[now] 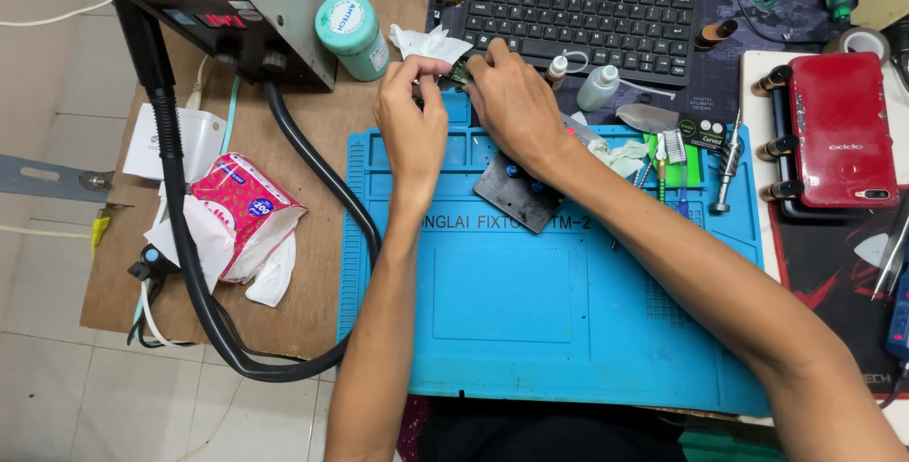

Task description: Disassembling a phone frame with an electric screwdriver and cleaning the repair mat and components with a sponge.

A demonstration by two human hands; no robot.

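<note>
Both my hands meet at the far edge of a blue silicone work mat (530, 310). Between their fingertips is a small dark green circuit board (460, 71). My left hand (413, 121) pinches it from the left, my right hand (516, 102) from the right. A crumpled white tissue (428, 43) lies just behind the fingers. Under my right wrist, a dark grey holder plate (516, 199) with blue knobs rests on the mat.
A black keyboard (587, 3) sits behind the mat. Far left stands a grey hot-air station (237, 3) with a thick black hose (204, 301). Nearby: a teal jar (352, 34), a pink tissue pack (248, 211), small bottles (598, 86), a screwdriver (727, 164), a red phone (841, 131).
</note>
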